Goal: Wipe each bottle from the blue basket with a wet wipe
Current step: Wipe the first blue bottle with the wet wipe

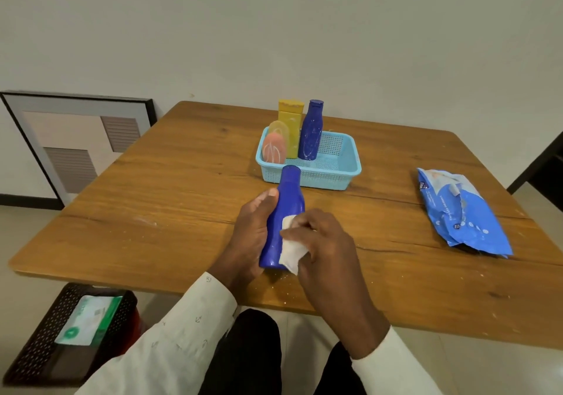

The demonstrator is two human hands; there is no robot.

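Blue bottle [285,215] between left fingers [268,196], wipe [291,250].

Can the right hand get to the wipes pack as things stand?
Probably yes. The wipes pack lies flat on the table to the right, with bare wood between it and the right hand. But that hand holds a wipe against the blue bottle.

Mostly plastic stuff on a wood-grain table [182,187]

The blue basket [335,178] is matt perforated plastic. In front of it, a smooth, slightly glossy blue bottle [288,202] and a soft white wipe [291,250]. To its right, a shiny crinkled wipes pack [466,212].
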